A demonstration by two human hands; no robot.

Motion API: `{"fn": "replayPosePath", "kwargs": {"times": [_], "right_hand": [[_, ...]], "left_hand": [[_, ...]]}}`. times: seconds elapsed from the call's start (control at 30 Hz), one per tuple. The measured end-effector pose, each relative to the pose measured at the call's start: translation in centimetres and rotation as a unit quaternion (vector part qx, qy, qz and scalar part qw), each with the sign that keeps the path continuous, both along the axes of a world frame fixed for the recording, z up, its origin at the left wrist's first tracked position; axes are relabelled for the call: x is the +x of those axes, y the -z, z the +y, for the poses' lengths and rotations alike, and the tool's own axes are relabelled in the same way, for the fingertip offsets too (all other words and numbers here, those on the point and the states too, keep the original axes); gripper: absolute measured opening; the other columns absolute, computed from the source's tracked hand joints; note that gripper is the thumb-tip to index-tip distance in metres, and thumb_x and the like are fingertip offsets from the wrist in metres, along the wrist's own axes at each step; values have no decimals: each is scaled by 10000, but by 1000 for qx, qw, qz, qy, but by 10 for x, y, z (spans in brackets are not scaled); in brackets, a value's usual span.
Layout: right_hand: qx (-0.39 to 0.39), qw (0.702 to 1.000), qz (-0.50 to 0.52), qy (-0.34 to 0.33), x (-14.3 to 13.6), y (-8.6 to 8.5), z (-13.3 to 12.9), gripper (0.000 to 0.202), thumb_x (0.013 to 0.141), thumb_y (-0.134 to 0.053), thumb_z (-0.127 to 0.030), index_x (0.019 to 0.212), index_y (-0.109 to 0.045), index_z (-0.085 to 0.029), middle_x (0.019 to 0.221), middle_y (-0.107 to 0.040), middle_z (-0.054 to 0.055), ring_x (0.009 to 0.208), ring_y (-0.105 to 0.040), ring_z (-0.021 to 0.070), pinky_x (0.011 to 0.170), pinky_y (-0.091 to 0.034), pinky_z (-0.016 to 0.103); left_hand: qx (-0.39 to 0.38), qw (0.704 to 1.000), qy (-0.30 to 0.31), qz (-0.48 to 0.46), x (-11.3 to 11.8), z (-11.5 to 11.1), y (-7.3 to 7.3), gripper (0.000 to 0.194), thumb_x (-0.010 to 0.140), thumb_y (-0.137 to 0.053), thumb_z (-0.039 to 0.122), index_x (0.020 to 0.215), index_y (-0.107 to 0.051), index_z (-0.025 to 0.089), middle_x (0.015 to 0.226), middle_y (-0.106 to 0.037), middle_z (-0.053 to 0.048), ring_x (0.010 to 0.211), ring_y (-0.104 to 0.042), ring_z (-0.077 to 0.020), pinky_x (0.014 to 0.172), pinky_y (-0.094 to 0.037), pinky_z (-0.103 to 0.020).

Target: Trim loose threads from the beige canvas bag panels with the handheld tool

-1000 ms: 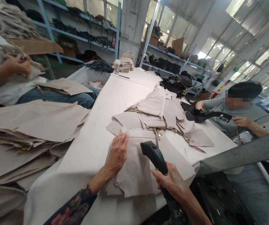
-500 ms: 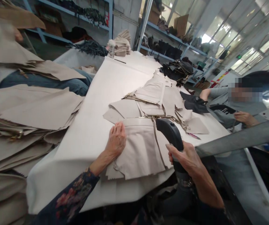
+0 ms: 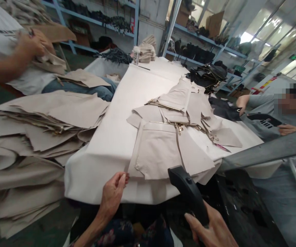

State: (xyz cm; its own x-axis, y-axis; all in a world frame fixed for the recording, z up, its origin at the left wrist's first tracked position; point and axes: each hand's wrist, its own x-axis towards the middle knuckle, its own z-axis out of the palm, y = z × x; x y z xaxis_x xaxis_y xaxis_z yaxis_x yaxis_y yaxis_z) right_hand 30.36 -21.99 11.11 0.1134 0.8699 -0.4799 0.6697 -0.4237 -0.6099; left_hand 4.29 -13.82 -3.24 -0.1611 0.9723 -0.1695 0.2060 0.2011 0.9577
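Observation:
My left hand (image 3: 112, 193) is at the near edge of the white table, thumb and fingers pinched at the lower left corner of a beige fabric panel (image 3: 160, 151). The panel has a stitched pocket and a zipper along its far edge, and lies flat over other beige pieces. My right hand (image 3: 212, 226) grips a black curved handheld tool (image 3: 186, 187) with a flat, blunt head. Its head is just off the panel's near edge, and the lower handle is out of view. Beyond the panel lie more beige zippered pieces (image 3: 175, 96) with metal clasps.
Piles of beige fabric (image 3: 52, 109) stand to the left, by a seated person handling cloth (image 3: 50, 61). Another person at right holds a similar black tool (image 3: 263, 120). A grey metal bar (image 3: 266, 147) slants across the right side. Black bags (image 3: 207, 75) lie farther back.
My left hand has moved from the panel's upper left to its near left corner. The black tool has come down toward me, off the panel's far right corner. The view has shifted left.

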Motion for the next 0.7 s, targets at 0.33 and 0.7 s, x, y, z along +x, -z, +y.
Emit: {"fn": "replayPosePath", "kwargs": {"times": [0.33,0.7], "right_hand": [[54,993,59,-89,-77,25,38,166,749,-574,-263,876,-580,-156,718,-570,-1,677,-564,160,611,-453,240],[96,990,85,-55,-96,24,90,232,799,-551,-371,877,-527,-154,576,-504,-50,461,-559,119,419,-424,196]], "left_hand": [[-23,936,62,-345,18,29,-2,359,692,-688,362,967,-711,132,816,-692,-55,661,-571,-143,620,-452,-240],[-7,940,83,-330,16,20,14,213,719,-662,323,824,-734,151,805,-628,-49,728,-525,-156,649,-425,-243]]}}
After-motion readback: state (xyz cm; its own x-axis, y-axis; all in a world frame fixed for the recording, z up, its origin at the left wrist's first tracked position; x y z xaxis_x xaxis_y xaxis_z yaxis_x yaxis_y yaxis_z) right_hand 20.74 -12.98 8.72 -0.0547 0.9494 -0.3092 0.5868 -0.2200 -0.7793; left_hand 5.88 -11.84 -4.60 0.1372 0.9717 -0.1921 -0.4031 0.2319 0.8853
